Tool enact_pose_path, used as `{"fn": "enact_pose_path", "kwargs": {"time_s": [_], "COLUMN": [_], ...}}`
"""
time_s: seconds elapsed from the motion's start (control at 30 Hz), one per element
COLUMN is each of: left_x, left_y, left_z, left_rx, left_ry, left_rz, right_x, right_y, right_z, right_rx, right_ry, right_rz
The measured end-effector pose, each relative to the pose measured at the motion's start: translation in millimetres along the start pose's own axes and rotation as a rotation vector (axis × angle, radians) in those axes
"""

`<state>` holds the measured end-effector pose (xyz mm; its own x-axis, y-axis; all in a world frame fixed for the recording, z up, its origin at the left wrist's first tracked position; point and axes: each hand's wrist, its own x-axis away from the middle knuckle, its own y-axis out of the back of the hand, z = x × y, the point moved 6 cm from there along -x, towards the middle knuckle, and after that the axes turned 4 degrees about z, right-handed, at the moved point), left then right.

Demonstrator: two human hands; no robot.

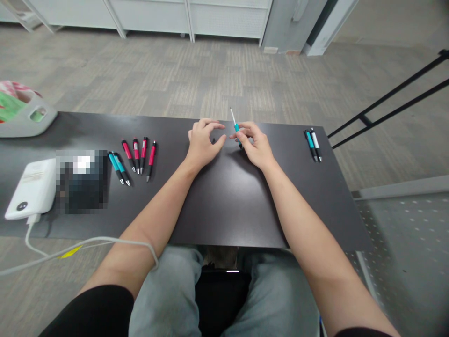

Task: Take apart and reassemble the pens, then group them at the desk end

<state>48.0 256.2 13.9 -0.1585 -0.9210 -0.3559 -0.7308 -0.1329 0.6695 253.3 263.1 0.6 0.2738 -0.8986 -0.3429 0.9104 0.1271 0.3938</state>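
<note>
My right hand (pixel 254 144) pinches a teal pen barrel (pixel 236 128) above the far part of the dark table. A thin white refill (pixel 232 114) sticks up out of the barrel, its tip pointing away from me. My left hand (pixel 204 142) is close by on the left, low over the tabletop, its fingers apart and the thumb pointing toward the barrel. A small dark piece (pixel 213 140) shows between that thumb and the fingers; I cannot make out what it is or whether it is touched.
Several red pens (pixel 143 154) and two teal pens (pixel 119 168) lie left of my hands. A teal pen (pixel 310 145) and a white pen (pixel 316 144) lie right. A white power bank (pixel 33 187), cable (pixel 105 239), blurred dark object (pixel 86 185) and white basket (pixel 31 121) are further left.
</note>
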Motion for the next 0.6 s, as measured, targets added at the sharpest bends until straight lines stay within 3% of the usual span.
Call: {"fn": "enact_pose_path", "kwargs": {"time_s": [0.13,0.6], "left_x": [7.1,11.6], "left_y": [-7.3,-3.9], "left_z": [-1.1,-14.9], "left_rx": [-0.161,-0.194], "left_ry": [-0.008,-0.039], "left_rz": [0.067,0.088], "right_x": [-1.0,-1.6], "right_y": [2.6,3.4], "right_z": [2.7,4.5], "right_rx": [0.016,0.051], "right_ry": [-0.036,-0.062], "right_rz": [-0.022,-0.044]}}
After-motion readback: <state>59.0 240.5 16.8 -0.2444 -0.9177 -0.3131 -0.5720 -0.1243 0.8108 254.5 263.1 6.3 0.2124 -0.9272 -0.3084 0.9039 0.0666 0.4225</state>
